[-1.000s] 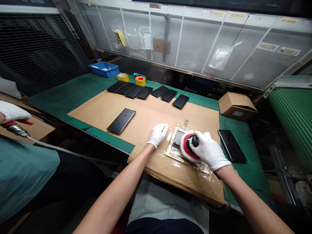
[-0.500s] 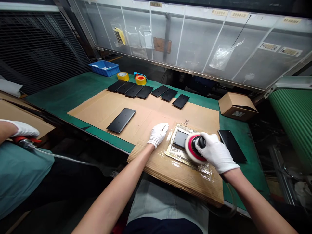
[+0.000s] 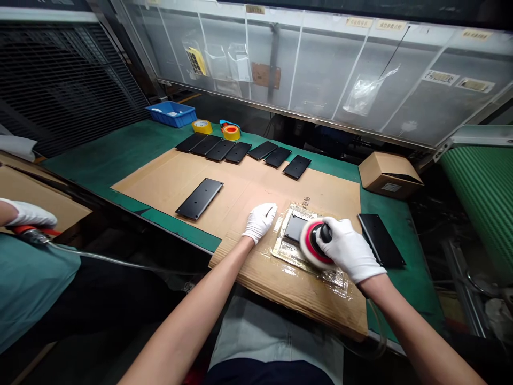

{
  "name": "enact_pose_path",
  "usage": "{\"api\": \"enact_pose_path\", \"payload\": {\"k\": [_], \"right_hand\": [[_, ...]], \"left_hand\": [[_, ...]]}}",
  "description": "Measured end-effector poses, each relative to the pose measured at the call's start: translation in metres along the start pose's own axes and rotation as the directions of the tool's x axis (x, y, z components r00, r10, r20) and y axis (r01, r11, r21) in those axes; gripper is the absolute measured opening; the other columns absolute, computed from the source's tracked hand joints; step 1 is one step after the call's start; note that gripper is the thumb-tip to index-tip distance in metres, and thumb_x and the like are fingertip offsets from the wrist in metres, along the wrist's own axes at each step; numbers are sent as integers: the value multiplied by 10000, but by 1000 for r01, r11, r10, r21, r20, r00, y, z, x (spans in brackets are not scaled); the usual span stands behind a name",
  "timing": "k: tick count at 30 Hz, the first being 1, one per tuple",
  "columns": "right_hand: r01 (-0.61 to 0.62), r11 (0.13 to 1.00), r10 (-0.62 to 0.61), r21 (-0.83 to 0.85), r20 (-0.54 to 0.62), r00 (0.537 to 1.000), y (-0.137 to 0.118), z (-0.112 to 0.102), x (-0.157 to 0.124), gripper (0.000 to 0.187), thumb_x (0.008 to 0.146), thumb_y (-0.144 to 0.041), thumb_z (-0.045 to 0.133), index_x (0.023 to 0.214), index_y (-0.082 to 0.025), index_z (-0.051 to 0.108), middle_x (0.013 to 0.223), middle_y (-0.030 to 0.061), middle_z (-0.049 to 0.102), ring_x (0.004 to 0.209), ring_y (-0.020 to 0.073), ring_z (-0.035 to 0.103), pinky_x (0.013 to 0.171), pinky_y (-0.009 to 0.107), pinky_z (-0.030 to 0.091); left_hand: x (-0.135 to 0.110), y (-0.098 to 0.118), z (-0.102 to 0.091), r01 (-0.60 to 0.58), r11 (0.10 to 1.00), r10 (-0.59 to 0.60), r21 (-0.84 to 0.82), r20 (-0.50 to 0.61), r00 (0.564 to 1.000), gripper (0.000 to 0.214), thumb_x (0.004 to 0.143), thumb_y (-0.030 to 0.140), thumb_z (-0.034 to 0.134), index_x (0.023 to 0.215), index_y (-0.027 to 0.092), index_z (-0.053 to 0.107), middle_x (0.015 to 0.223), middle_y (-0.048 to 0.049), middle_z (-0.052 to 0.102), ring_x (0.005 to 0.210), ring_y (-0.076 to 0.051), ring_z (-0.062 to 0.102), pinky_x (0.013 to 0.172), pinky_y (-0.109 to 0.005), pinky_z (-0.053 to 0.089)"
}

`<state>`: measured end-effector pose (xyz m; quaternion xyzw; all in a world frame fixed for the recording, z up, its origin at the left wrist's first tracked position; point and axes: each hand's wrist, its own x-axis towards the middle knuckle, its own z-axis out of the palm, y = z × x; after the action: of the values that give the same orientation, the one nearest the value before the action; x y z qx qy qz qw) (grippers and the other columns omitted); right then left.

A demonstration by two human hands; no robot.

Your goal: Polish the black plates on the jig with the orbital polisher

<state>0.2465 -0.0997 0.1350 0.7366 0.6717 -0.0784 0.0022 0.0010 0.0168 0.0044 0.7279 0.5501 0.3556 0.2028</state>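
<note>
Listed for you from left to right.

**Far left:** a co-worker's white-gloved hand point(image 3: 30, 214) grips a pneumatic tool with a red collar point(image 3: 34, 234), its fingers closed around the grip. A thin air hose point(image 3: 120, 261) runs from it to the right. Below is a teal sleeve point(image 3: 28, 289), and above is a brown carton flap point(image 3: 44, 203).

**Upper left to centre:** a blue plastic crate point(image 3: 171, 114), a yellow tape roll point(image 3: 202, 126), and an orange tape roll in a dispenser point(image 3: 231, 133) stand at the back of a green bench mat point(image 3: 100, 147). A large cardboard sheet point(image 3: 160, 182) lies on the mat. It carries seven black slotted plates point(image 3: 238, 152) in a row along its far edge, and one more black plate point(image 3: 199, 198) apart from them, nearer you.

**Lower centre:** your left hand point(image 3: 259, 222), gloved in white, lies flat with fingers extended and together, gripping nothing, its fingertips just beside a glossy clear film point(image 3: 288, 251). The film lies on folded cardboard point(image 3: 280, 291). A dark grey plate point(image 3: 295, 229) sits on the film.

**Centre right:** your gloved right hand point(image 3: 348, 250) has its fingers closed over the knob of an orbital polisher point(image 3: 315, 243), whose white pad with a red ring rests against the plate's right end.

**Far right:** a black plate point(image 3: 380, 240) lies on the mat, with a cardboard box point(image 3: 390, 175) beyond it.
</note>
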Motion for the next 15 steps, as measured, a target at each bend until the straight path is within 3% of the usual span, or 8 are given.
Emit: {"api": "enact_pose_path", "payload": {"k": [6, 15], "right_hand": [[29, 999, -31, 26, 61, 998, -22, -5, 0, 418, 977, -506, 569, 1348, -314, 598, 1150, 97, 588, 807, 203, 636, 658, 282, 379], [18, 1000, -19, 19, 43, 999, -10, -3, -3, 442, 997, -543, 533, 1387, -341, 577, 1133, 91, 578, 795, 209, 641, 657, 292, 391]], "left_hand": [[0, -2, 0, -15, 1000, 15, 8, 7, 1000, 260, 1008, 258, 548, 1132, 224, 775, 1244, -42, 780, 1201, -199, 716, 1170, -336, 494], [0, -2, 3, -21, 1000, 21, -10, -12, 1000, 260, 1011, 249, 552, 1133, 199, 776, 1235, -60, 783, 1182, -199, 726, 1157, -334, 505]]}}
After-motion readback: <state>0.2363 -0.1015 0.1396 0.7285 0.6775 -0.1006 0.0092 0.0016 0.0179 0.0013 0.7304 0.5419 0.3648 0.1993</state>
